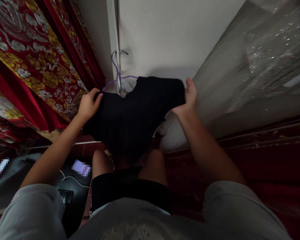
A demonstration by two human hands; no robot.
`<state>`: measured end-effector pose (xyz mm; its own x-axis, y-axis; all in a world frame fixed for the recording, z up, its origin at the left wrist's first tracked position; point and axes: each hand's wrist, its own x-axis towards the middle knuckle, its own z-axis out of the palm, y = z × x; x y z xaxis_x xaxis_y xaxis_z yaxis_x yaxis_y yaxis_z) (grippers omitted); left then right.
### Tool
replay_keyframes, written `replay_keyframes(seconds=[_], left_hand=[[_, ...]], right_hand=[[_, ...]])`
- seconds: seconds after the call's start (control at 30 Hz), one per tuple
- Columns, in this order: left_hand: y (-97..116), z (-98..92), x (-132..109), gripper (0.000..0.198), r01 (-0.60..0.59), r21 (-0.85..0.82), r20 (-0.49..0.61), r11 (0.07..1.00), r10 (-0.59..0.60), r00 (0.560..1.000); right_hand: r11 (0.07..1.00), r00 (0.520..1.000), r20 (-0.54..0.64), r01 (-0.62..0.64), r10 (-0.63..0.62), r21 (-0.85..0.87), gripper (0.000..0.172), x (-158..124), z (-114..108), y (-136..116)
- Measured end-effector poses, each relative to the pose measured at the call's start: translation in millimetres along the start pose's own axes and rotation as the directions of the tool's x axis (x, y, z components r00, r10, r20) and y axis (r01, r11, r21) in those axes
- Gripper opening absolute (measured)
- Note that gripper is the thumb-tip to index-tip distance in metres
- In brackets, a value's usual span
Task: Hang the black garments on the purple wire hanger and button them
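A black top [130, 116] is spread out in front of me above my knees. One arm of a purple wire hanger [118, 75] runs into its neckline, and the hanger's hook is at a narrow white upright edge. My left hand [90, 103] pinches the garment's left shoulder, with the thumb on the near side. Over at the opposite shoulder, my right hand [188, 96] is closed around the cloth's outer edge, some of its fingers hidden behind the fabric. The far side of the top is out of sight.
Red cloth with gold and silver embroidery [50, 66] hangs at the left. Clear plastic sheeting [240, 76] covers the right side. A phone with a lit screen [80, 167] and a white cable [76, 181] lie on a black surface at lower left.
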<state>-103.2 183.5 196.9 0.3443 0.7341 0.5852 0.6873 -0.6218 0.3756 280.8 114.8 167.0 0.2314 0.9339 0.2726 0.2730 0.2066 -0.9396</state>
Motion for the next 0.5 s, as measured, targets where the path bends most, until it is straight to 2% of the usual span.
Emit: replay_keyframes(seconds=[0.07,0.17,0.23,0.27,0.3,0.33,0.37,0.4,0.43,0.5], left_hand=[[1.1,3.6,3.2,0.019,0.005,0.011,-0.031,1.000,-0.004,1.000],[-5.4,4.4,13.5,0.022,0.024,-0.018,-0.071,1.000,-0.026,0.997],[-13.5,1.5,22.4,0.019,0.028,-0.047,-0.082,0.998,-0.032,0.996],[-17.2,-0.6,26.3,0.015,0.027,-0.060,-0.087,0.998,-0.032,0.996],[-19.8,-2.6,29.2,0.010,0.025,-0.074,-0.091,0.997,-0.031,0.995],[-20.8,-4.3,30.5,0.008,0.026,-0.092,-0.095,0.995,-0.034,0.995],[-19.6,-5.3,29.9,0.009,0.031,-0.116,-0.099,0.993,-0.042,0.994],[-16.0,-5.3,27.1,0.010,0.040,-0.145,-0.092,0.989,-0.053,0.994],[-9.8,-4.2,22.1,0.013,0.049,-0.179,-0.070,0.983,-0.062,0.996],[10.3,2.0,7.2,0.024,0.054,-0.250,-0.001,0.967,-0.056,0.998]], right_hand=[[0.993,0.994,-0.081,0.075,-0.068,0.086,0.107,-2.4,-8.4,-26.3],[0.965,0.966,-0.076,0.252,-0.247,0.074,0.101,-14.7,-3.0,-73.1],[0.959,0.963,-0.025,0.271,-0.270,0.081,0.100,-27.3,9.7,-92.4],[0.965,0.965,0.065,0.247,-0.253,0.091,0.104,-33.8,17.0,-95.5],[0.972,0.953,0.198,0.216,-0.230,0.087,0.106,-39.9,24.4,-94.0],[0.978,0.915,0.347,0.203,-0.206,0.045,0.103,-45.3,31.7,-88.2],[0.976,0.862,0.475,0.217,-0.179,-0.026,0.094,-49.7,39.0,-78.9],[0.961,0.820,0.551,0.253,-0.155,-0.107,0.080,-52.8,46.5,-66.9],[0.935,0.804,0.576,0.304,-0.148,-0.183,0.065,-54.9,54.5,-53.3],[0.871,0.809,0.551,0.407,-0.204,-0.275,0.035,-55.9,72.8,-24.5]])
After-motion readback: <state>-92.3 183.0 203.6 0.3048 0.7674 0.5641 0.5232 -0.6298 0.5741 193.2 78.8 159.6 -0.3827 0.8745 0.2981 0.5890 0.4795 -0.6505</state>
